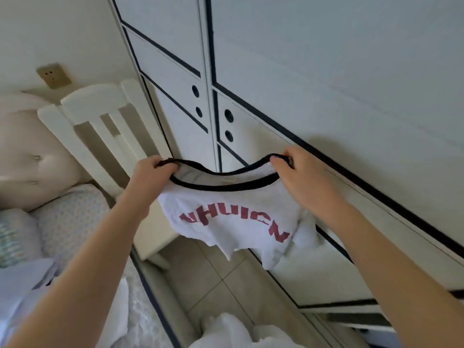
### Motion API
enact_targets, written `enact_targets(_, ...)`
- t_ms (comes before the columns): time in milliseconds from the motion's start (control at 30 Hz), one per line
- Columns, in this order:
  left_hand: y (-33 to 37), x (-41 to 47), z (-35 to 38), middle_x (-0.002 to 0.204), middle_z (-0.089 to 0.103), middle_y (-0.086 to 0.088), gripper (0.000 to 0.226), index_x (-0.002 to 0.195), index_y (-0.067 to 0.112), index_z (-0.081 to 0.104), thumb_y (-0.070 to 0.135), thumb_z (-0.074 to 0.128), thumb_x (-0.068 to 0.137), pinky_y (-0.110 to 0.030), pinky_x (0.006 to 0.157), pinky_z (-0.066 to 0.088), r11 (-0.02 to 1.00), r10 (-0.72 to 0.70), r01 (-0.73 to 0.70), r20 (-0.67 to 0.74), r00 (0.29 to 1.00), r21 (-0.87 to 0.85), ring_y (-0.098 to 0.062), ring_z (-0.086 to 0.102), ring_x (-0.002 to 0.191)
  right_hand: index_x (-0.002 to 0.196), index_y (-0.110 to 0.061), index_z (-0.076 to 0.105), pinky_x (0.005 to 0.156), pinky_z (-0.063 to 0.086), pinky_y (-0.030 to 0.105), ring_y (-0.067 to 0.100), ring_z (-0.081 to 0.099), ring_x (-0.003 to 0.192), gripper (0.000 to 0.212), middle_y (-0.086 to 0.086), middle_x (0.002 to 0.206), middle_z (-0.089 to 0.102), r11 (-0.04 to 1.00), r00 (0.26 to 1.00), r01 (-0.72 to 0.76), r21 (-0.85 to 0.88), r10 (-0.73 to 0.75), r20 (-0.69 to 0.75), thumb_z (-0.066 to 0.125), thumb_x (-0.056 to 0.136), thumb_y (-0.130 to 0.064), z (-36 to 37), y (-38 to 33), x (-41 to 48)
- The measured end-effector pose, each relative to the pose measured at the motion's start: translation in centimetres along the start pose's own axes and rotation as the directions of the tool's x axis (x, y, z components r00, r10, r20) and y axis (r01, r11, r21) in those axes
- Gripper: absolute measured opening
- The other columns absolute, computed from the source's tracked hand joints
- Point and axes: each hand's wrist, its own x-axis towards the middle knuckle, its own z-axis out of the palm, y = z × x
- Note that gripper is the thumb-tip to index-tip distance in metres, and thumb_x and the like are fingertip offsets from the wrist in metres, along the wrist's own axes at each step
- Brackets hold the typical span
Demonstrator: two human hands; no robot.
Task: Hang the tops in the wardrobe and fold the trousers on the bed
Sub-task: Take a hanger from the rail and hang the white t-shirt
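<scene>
Pinching the black-trimmed neckline (pixel 226 188) at its two ends, the left grip (pixel 152 173) and the right grip (pixel 297 177) hold a white top (pixel 226 234) up in the air, fingers curled over the trim. Between the grips the neck opening sags in a wide curve. Below them the cloth hangs crumpled, white to pale grey, with red block letters (pixel 236 218) running across it in an arc. It bunches more thickly under the right grip.

Just beyond the grips stand the closed white wardrobe doors (pixel 326 71), edged in dark lines and pierced by round holes (pixel 229 116). Left of the left grip is a white slatted frame (pixel 100 116). Farther left are a padded headboard (pixel 30 151) and patterned pillows (pixel 72 222). Beneath the grips lies tiled floor (pixel 221 272) — and nearest the person, a heap of white cloth (pixel 226 330).
</scene>
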Motion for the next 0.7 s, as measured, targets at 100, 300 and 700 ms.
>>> enact_targets(100, -0.4, -3.3, 4.0, 0.062, 0.046, -0.002, 0.032, 0.067, 0.013, 0.049, 0.027, 0.063, 0.092, -0.028, 0.053, 0.028, 0.949, 0.197, -0.203, 0.049, 0.979, 0.241, -0.018, 0.041, 0.058, 0.057, -0.016, 0.037, 0.042, 0.028, 0.016, 0.006, 0.032, 0.040, 0.047, -0.010, 0.044, 0.031, 0.996, 0.997, -0.083, 0.038, 0.083, 0.009, 0.046, 0.099, -0.035, -2.4, 3.8, -4.1)
enact_targets(300, -0.2, -7.7, 11.5, 0.068, 0.057, -0.008, 0.024, 0.075, 0.012, 0.057, 0.027, 0.058, 0.094, -0.032, 0.055, 0.039, 0.797, 0.341, -0.427, 0.264, 0.902, 0.427, -0.023, 0.053, 0.061, 0.070, -0.002, 0.052, 0.049, 0.035, 0.024, 0.009, 0.040, 0.051, 0.043, 0.001, 0.056, 0.042, 0.972, 0.971, -0.235, 0.007, 0.235, -0.042, 0.057, 0.094, -0.038, -6.7, 8.3, -11.1)
enact_targets(700, 0.3, -13.7, 20.4, 0.100, 0.075, -0.015, 0.024, 0.106, 0.000, 0.072, -0.008, 0.055, 0.092, -0.029, 0.078, 0.061, 0.996, -0.048, 0.088, 0.800, 0.598, -0.006, -0.026, 0.072, 0.093, 0.069, -0.015, 0.059, 0.051, 0.030, 0.024, 0.010, 0.040, 0.051, 0.025, -0.002, 0.057, 0.045, 0.771, 0.751, -0.637, 0.021, 0.626, -0.211, 0.062, 0.089, -0.030, -11.3, 12.4, -24.1)
